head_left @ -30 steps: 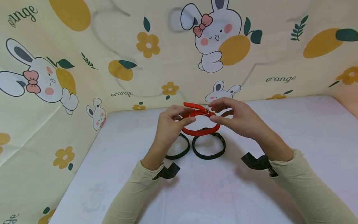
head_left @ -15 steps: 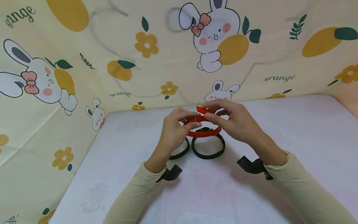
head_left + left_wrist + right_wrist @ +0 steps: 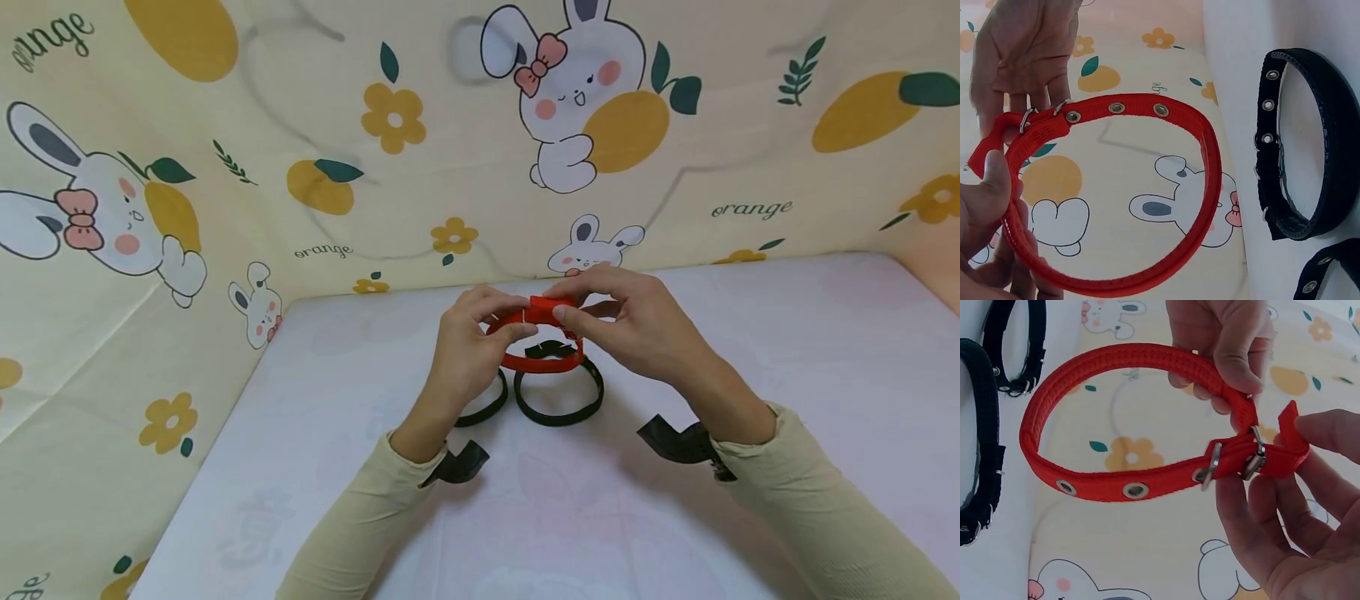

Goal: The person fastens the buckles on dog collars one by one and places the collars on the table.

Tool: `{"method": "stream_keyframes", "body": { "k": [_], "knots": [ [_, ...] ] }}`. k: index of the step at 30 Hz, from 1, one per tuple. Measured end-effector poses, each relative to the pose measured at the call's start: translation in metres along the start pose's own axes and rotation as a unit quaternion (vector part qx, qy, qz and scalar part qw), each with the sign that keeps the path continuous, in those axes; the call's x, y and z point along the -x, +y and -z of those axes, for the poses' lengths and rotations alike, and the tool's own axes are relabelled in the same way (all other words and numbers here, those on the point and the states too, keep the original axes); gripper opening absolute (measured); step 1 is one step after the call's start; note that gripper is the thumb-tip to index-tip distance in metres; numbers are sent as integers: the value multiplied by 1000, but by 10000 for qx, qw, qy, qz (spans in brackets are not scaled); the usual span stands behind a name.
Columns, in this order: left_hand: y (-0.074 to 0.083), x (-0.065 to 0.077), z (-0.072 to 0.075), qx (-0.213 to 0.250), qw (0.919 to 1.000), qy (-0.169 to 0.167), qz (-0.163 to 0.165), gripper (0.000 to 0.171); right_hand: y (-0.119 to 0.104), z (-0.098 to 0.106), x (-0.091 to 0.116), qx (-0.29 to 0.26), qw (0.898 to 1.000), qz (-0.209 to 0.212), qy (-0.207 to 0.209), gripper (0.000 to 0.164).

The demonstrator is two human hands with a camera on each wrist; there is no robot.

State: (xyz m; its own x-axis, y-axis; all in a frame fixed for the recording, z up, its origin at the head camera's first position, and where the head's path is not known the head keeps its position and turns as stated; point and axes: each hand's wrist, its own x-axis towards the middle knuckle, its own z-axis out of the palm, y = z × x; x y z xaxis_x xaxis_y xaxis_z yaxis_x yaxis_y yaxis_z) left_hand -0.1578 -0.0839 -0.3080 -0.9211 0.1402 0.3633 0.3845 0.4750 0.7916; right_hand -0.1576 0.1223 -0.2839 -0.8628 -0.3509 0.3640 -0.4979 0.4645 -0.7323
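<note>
A red pet collar [image 3: 542, 364], buckled into a loop, is held up in the air between both hands. My left hand [image 3: 471, 346] pinches its padded band beside the buckle, thumb on one face and fingers behind. With the thumb and fingers, my right hand [image 3: 630, 325] pinches the strap's loose end [image 3: 1290, 428], which bends back past the metal buckle [image 3: 1255, 454]. Metal eyelets [image 3: 1136, 490] run along the strap, and a D-ring [image 3: 1211, 467] stands next to the buckle.
Below the hands, a black collar [image 3: 558, 419] lies looped on the white tabletop [image 3: 337, 433]. Left of it is a second black collar [image 3: 487, 414], partly hidden by the left hand. A printed cloth backdrop [image 3: 420, 192] rises behind and at the left.
The right hand's fingers, spread at the buckle a second ago, now pinch the strap's loose end, which pointed left and is now folded back. The left hand has shifted slightly right.
</note>
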Motion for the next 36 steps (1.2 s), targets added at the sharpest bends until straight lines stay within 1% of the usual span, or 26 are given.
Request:
{"method": "stream_keyframes", "body": {
  "k": [10, 13, 20, 24, 28, 30, 31, 33, 36],
  "knots": [
    [1, 1, -2, 40, 10000, -7, -50, 26, 0, 1, -1, 143, 9997, 172, 5, 16],
    [1, 2, -3, 53, 9999, 9, -114, 27, 1, 1, -1, 218, 9996, 187, -29, 15],
    [0, 3, -3, -18, 9985, 107, -535, 32, 1, 1, 0, 407, 9986, 318, -102, 15],
    [-1, 3, -4, -118, 9967, 130, -787, 34, 0, -1, -1, 491, 9983, 301, -130, 15],
    [-2, 2, -4, -141, 9947, 75, -1014, 36, -1, -2, -1, 638, 9973, 346, -148, 17],
    [-3, 1, -4, -88, 9951, 15, -986, 38, 0, -2, -1, 731, 9964, 387, -178, 20],
    [-3, 1, -4, -47, 9957, -13, -921, 38, 1, -2, -1, 760, 9961, 400, -200, 22],
    [-4, 0, -3, 63, 9972, -19, -744, 39, 2, -2, -1, 797, 9958, 357, -276, 28],
    [-5, -2, -1, 359, 9984, 111, -416, 35, 2, -2, -1, 938, 9945, 205, -426, 38]
  ]
}}
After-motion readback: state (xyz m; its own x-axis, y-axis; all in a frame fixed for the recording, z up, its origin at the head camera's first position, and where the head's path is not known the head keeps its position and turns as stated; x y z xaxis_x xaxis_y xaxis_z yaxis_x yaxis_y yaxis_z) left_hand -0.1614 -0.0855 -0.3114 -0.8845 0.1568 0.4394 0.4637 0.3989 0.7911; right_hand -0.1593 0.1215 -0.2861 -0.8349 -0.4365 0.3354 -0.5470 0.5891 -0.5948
